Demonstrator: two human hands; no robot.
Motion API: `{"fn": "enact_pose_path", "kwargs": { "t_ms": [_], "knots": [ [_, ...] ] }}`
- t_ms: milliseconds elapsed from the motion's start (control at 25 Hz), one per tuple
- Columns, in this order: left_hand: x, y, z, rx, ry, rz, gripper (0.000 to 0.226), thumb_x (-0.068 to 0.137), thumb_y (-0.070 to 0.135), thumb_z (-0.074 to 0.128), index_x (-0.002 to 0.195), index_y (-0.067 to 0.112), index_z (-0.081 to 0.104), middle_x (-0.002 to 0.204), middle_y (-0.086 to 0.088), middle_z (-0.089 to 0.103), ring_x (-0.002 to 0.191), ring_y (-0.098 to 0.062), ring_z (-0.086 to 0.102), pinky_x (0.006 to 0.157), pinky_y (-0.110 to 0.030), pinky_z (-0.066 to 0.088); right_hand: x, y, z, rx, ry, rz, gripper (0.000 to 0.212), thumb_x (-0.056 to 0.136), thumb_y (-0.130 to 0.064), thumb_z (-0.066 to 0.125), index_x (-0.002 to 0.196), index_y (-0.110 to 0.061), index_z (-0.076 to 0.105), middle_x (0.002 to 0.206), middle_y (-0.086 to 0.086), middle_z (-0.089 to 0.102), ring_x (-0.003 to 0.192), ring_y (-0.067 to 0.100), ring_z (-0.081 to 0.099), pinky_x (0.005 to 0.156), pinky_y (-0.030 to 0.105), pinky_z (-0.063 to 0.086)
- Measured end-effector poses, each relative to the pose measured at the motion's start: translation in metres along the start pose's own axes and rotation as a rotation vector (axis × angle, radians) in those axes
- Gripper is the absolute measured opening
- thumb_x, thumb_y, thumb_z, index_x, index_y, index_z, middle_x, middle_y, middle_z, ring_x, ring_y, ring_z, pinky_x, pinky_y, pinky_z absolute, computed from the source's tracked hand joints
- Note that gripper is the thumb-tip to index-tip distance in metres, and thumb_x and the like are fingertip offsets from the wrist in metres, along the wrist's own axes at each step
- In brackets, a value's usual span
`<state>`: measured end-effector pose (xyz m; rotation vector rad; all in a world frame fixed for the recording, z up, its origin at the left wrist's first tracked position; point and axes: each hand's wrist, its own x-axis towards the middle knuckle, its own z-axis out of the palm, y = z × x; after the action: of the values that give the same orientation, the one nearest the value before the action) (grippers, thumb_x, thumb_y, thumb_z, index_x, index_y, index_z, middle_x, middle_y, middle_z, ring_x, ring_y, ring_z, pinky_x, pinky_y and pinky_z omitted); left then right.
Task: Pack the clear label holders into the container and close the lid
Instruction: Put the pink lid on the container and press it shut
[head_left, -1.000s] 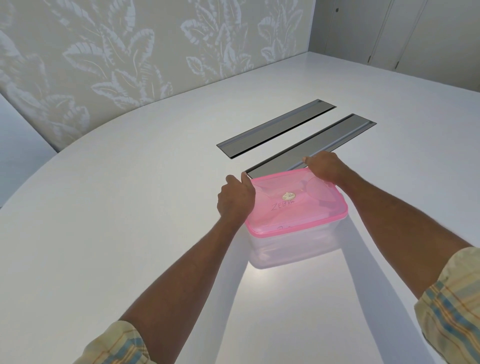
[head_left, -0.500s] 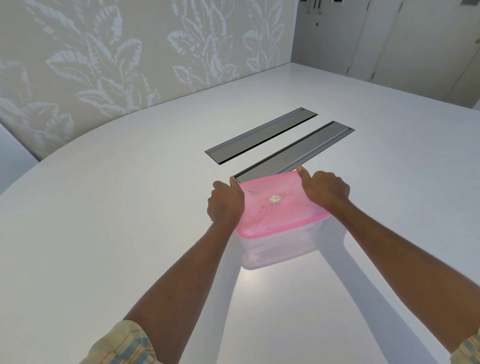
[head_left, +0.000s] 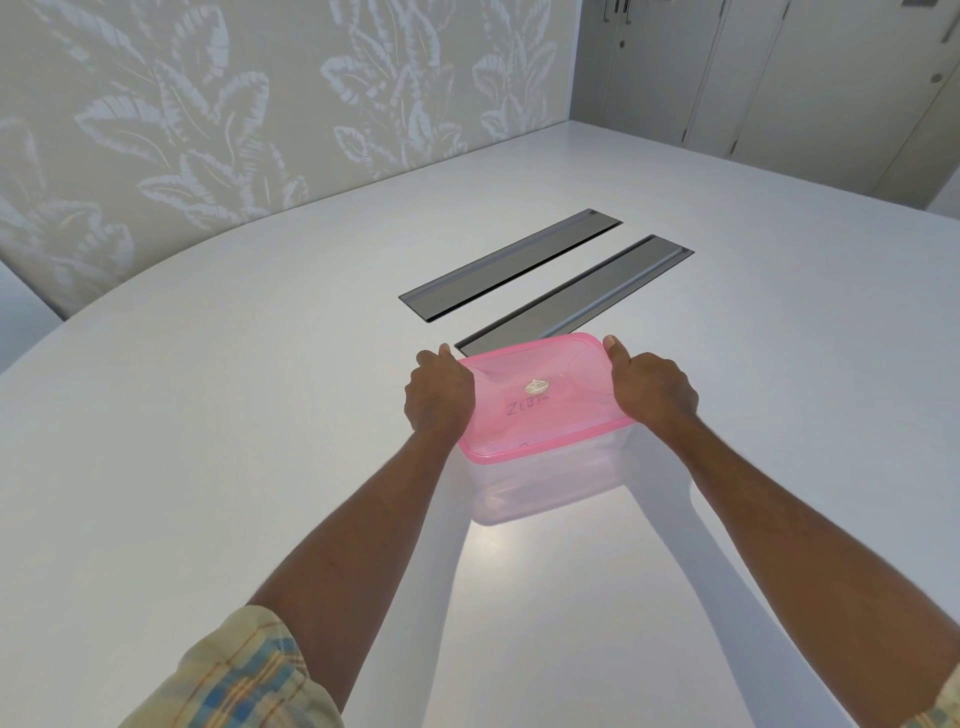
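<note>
A clear plastic container (head_left: 545, 486) stands on the white table (head_left: 208, 441), with a translucent pink lid (head_left: 540, 410) lying flat on top of it. The lid bears a small round sticker and handwritten letters. My left hand (head_left: 439, 397) grips the lid's left edge, thumb on top. My right hand (head_left: 649, 389) grips the right edge the same way. What is inside the container is too faint to make out, and no label holders lie on the table.
Two long grey cable-slot covers (head_left: 519, 265) are set into the tabletop just beyond the container. A leaf-patterned wall runs along the left, and pale cabinet doors (head_left: 779, 78) stand at the far right.
My right hand has slid from the lid's far right corner to its right side. The left hand stays on the left edge. The view has tilted up a little.
</note>
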<state>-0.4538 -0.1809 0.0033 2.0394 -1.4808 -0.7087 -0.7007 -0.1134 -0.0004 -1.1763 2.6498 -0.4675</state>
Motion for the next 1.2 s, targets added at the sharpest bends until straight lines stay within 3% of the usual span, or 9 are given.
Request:
{"fn": "enact_pose_path", "kwargs": {
  "t_ms": [160,360,520,720,880,1000,1200],
  "knots": [
    [-0.002,0.0,-0.003,-0.012,-0.003,-0.002,0.051,0.111,0.047,0.028,0.127,0.008,0.056,0.126,-0.018,0.069,0.121,-0.042,0.063,0.082,-0.041,0.039,-0.009,-0.007,-0.003,-0.168,0.08,-0.079,0.082,0.104,-0.068,0.014,0.113,-0.011,0.072,0.11,0.014,0.074,0.104,0.039,0.069,0.077,0.04,0.039],
    [-0.019,-0.007,-0.023,-0.087,-0.036,-0.091,0.064,0.105,0.061,0.034,0.132,0.005,0.05,0.129,-0.019,0.067,0.122,-0.042,0.063,0.094,-0.047,0.048,-0.017,-0.016,-0.006,-0.231,0.159,-0.258,0.054,0.111,-0.049,0.026,0.115,-0.009,0.062,0.111,0.014,0.073,0.102,0.041,0.07,0.074,0.039,0.038],
    [-0.06,-0.024,-0.02,-0.111,-0.083,-0.137,0.07,0.101,0.068,0.034,0.13,0.008,0.053,0.125,-0.016,0.068,0.113,-0.041,0.069,0.096,-0.048,0.056,-0.014,-0.013,-0.003,-0.183,0.151,-0.254,0.055,0.111,-0.049,0.026,0.118,-0.008,0.062,0.115,0.017,0.072,0.107,0.043,0.069,0.077,0.041,0.04],
    [-0.09,-0.035,-0.021,-0.04,-0.049,-0.121,0.08,0.099,0.074,0.026,0.106,0.01,0.073,0.106,-0.011,0.074,0.101,-0.036,0.07,0.088,-0.043,0.057,-0.01,-0.011,-0.006,-0.064,0.033,-0.146,0.07,0.107,-0.061,0.021,0.127,-0.009,0.064,0.126,0.02,0.07,0.117,0.043,0.065,0.092,0.046,0.047],
    [-0.087,-0.038,-0.022,-0.133,-0.104,-0.122,0.081,0.099,0.074,0.027,0.096,0.007,0.074,0.097,-0.012,0.076,0.092,-0.04,0.075,0.089,-0.047,0.061,-0.006,-0.003,-0.01,0.068,-0.12,-0.065,0.09,0.099,-0.076,0.016,0.126,-0.009,0.07,0.127,0.021,0.069,0.118,0.041,0.063,0.098,0.047,0.048],
    [-0.083,-0.04,-0.019,-0.191,-0.114,-0.131,0.081,0.099,0.072,0.029,0.096,0.005,0.075,0.098,-0.012,0.076,0.093,-0.041,0.075,0.088,-0.048,0.062,-0.003,-0.002,-0.013,0.141,-0.154,-0.087,0.088,0.1,-0.073,0.019,0.122,-0.006,0.071,0.124,0.021,0.07,0.115,0.04,0.063,0.099,0.047,0.049],
    [-0.088,-0.039,-0.02,-0.302,-0.103,-0.159,0.073,0.095,0.074,0.034,0.08,0.011,0.07,0.089,-0.007,0.073,0.089,-0.036,0.072,0.08,-0.05,0.065,-0.005,-0.001,-0.015,0.2,-0.177,-0.085,0.087,0.099,-0.073,0.02,0.12,-0.006,0.071,0.124,0.021,0.07,0.114,0.04,0.063,0.103,0.049,0.05]
  ]
}}
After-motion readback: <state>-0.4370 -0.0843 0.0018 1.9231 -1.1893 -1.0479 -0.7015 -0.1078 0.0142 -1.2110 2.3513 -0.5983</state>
